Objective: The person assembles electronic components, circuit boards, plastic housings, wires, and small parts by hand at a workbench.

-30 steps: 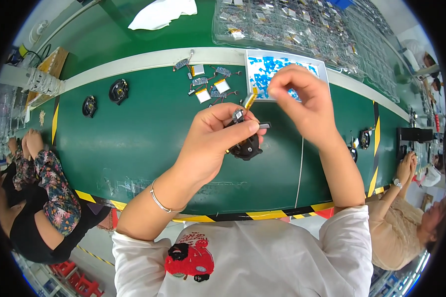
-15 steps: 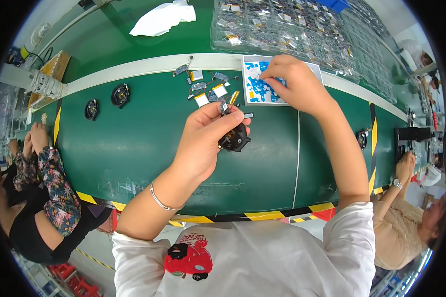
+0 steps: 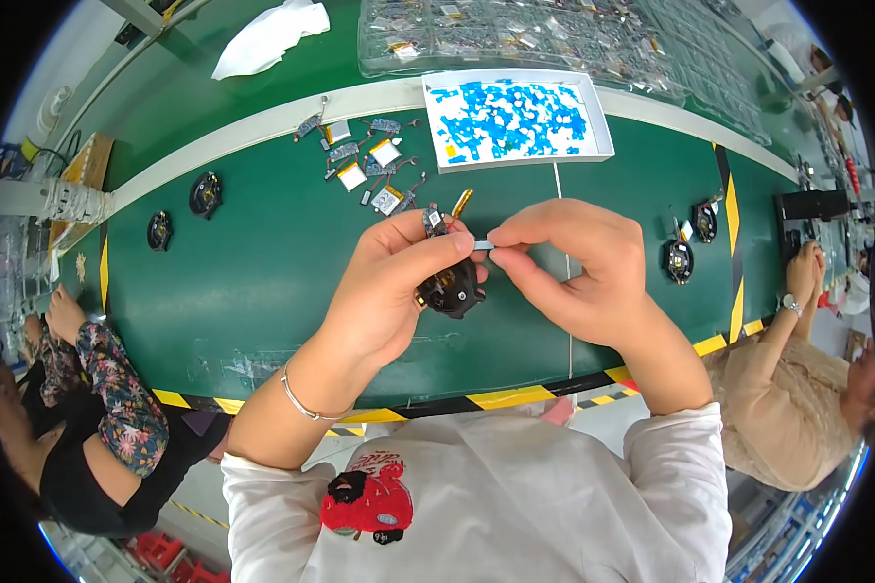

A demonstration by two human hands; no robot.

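My left hand (image 3: 369, 287) is closed around a black round watch-like housing (image 3: 454, 297), its open inner side showing. At the top of that grip sits a small circuit board (image 3: 435, 222), and a gold flex strip (image 3: 462, 203) sticks up beside it. A small grey rectangular part (image 3: 483, 246) juts out past my left thumb. My right hand (image 3: 588, 272) pinches the free end of this part between thumb and forefinger. Whether a smaller piece is also in that pinch is hidden.
Behind my hands stands a white tray (image 3: 601, 126) of small blue and white pieces. Boards with batteries (image 3: 353, 176) lie to its left. More black housings (image 3: 205, 195) rest at left and right (image 3: 679, 261). Clear component trays (image 3: 515, 39) line the back; co-workers sit both sides.
My right hand has come from the tray down to the grey part in my left hand. The view has shifted, showing another housing at right.
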